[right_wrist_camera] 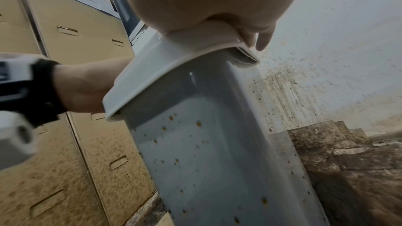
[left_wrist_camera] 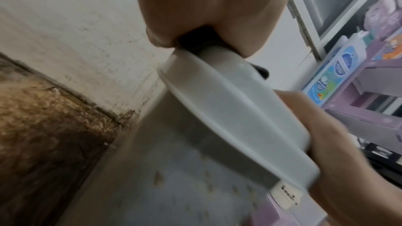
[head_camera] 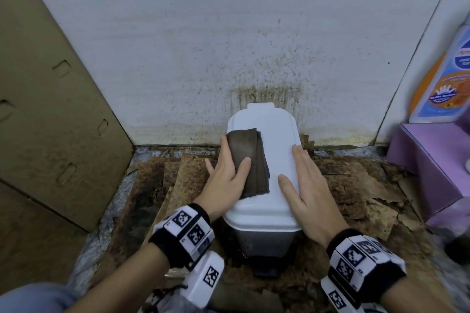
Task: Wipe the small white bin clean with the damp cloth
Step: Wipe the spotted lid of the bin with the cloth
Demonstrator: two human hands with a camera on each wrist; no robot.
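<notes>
Both hands on the lid of the small white bin, cloth under the left.

The bin [head_camera: 264, 185] stands on the stained floor [head_camera: 356, 185], just in front of the spattered white wall [head_camera: 229, 33], between cardboard boxes [head_camera: 50, 109] and a purple box [head_camera: 427, 168]. My left hand [head_camera: 226, 180] lies flat on the folded dark cloth [head_camera: 250, 160], thumb and fingers extended, pressing it onto the left half of the lid. My right hand [head_camera: 309, 190] rests open on the right edge of the lid, fingers straight, grasping nothing. Brown specks dot the side of the bin [right_wrist_camera: 206, 152]. A soap bottle [head_camera: 442, 76] stands on the purple box.
</notes>
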